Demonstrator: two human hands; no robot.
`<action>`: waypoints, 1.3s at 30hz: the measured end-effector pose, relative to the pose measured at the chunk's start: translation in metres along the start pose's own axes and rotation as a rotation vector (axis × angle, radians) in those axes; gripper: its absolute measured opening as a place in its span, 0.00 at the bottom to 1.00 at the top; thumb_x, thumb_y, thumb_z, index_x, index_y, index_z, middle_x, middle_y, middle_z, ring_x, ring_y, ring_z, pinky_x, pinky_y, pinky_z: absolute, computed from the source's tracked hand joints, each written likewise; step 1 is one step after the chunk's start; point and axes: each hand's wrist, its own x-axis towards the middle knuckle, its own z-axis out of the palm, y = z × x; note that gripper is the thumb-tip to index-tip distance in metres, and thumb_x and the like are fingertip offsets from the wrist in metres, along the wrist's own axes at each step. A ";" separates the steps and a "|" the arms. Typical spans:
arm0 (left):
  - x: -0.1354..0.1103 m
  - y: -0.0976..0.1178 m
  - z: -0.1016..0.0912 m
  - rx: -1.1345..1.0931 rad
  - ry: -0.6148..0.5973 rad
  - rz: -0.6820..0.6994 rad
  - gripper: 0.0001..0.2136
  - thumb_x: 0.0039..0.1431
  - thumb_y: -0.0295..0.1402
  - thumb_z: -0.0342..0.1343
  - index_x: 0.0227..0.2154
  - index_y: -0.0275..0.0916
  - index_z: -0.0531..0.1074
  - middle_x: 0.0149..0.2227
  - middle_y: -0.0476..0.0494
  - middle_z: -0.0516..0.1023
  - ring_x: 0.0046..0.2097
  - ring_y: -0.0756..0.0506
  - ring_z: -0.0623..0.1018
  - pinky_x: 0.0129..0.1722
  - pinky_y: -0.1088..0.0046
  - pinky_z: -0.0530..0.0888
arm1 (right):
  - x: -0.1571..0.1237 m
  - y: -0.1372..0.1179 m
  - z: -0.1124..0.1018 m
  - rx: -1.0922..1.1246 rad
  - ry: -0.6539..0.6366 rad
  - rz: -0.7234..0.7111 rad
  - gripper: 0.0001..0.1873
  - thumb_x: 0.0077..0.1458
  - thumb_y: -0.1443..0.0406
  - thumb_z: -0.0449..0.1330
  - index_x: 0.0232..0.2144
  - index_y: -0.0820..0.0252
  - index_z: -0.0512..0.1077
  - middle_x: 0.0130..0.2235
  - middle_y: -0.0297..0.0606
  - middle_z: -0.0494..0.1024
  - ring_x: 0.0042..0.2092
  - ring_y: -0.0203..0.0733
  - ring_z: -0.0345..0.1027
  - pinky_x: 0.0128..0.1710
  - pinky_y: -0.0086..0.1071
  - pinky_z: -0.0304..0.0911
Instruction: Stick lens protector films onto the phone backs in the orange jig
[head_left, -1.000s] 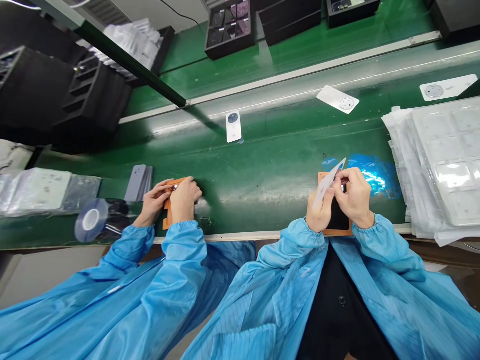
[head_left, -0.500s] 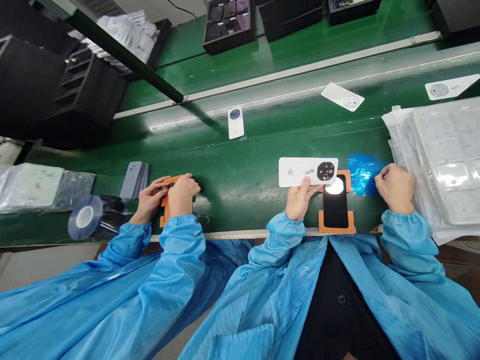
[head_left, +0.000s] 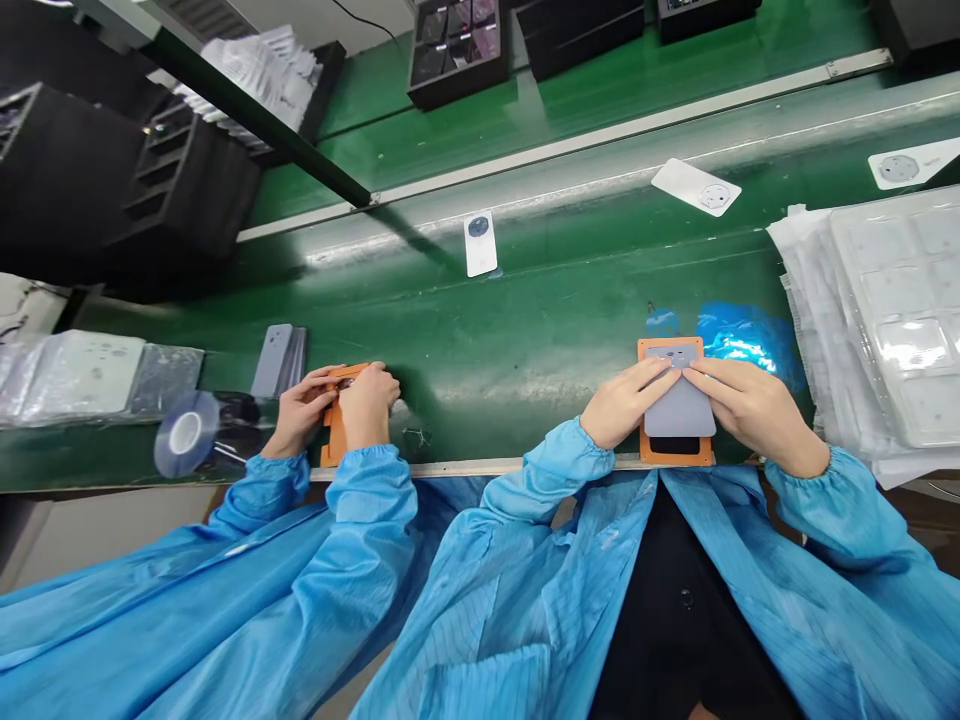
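Note:
A grey phone back cover (head_left: 679,408) lies over an orange jig (head_left: 676,458) at the bench's front edge. My left hand (head_left: 628,398) pinches the cover's upper left part. From the other side, my right hand (head_left: 756,402) grips its upper right part, and the fingertips of both hands nearly meet near the camera holes. Below the cover's lower edge shows a strip of the black inset of the jig. Crumpled blue film (head_left: 746,335) sits just behind my right hand.
At left, a co-worker's hands (head_left: 367,405) work on another orange jig (head_left: 334,440). A tape roll (head_left: 186,432) and stacked grey covers (head_left: 274,360) stand beyond them. White cover-shaped pieces (head_left: 480,243) lie farther back. Clear trays (head_left: 892,300) are stacked at right.
The white panel my left hand held up beside the jig is out of sight; a grey face now shows over the jig. My right hand has moved left from the blue film onto the cover.

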 end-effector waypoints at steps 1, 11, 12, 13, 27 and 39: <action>-0.001 -0.006 0.003 0.059 -0.033 0.011 0.17 0.71 0.35 0.51 0.56 0.47 0.78 0.62 0.39 0.76 0.67 0.37 0.73 0.71 0.52 0.67 | -0.004 0.002 0.004 -0.025 -0.007 -0.004 0.22 0.67 0.72 0.54 0.57 0.52 0.76 0.56 0.40 0.81 0.57 0.50 0.76 0.57 0.47 0.74; -0.003 -0.030 0.014 0.180 -0.109 0.049 0.19 0.72 0.33 0.46 0.60 0.44 0.74 0.64 0.39 0.74 0.69 0.40 0.71 0.71 0.56 0.67 | -0.016 0.009 0.014 -0.098 -0.010 -0.018 0.22 0.66 0.75 0.51 0.55 0.56 0.77 0.54 0.42 0.82 0.54 0.46 0.78 0.55 0.42 0.75; -0.003 -0.033 0.015 0.196 -0.121 0.051 0.20 0.72 0.32 0.45 0.61 0.44 0.73 0.64 0.38 0.74 0.69 0.40 0.70 0.71 0.56 0.67 | -0.016 0.010 0.015 -0.116 -0.014 -0.025 0.21 0.67 0.74 0.51 0.54 0.56 0.77 0.54 0.41 0.82 0.53 0.46 0.79 0.54 0.41 0.75; -0.004 -0.035 0.015 0.219 -0.136 0.051 0.20 0.71 0.31 0.45 0.61 0.43 0.72 0.65 0.37 0.73 0.70 0.39 0.69 0.71 0.55 0.67 | -0.016 0.012 0.016 -0.131 -0.019 -0.030 0.21 0.67 0.74 0.51 0.54 0.57 0.77 0.54 0.41 0.82 0.53 0.45 0.79 0.53 0.40 0.75; -0.008 -0.017 0.028 0.911 -0.250 0.113 0.23 0.69 0.27 0.51 0.65 0.32 0.65 0.70 0.20 0.62 0.73 0.28 0.61 0.69 0.43 0.65 | -0.013 0.002 0.041 -0.257 -0.267 -0.003 0.27 0.68 0.72 0.48 0.67 0.77 0.62 0.67 0.61 0.66 0.70 0.60 0.60 0.69 0.53 0.60; -0.028 -0.007 0.028 0.796 -0.294 0.089 0.27 0.61 0.26 0.53 0.64 0.31 0.64 0.70 0.21 0.60 0.73 0.27 0.61 0.69 0.41 0.63 | -0.036 -0.011 0.028 -0.198 -0.313 0.042 0.40 0.60 0.76 0.49 0.74 0.70 0.50 0.69 0.55 0.64 0.71 0.58 0.57 0.71 0.54 0.55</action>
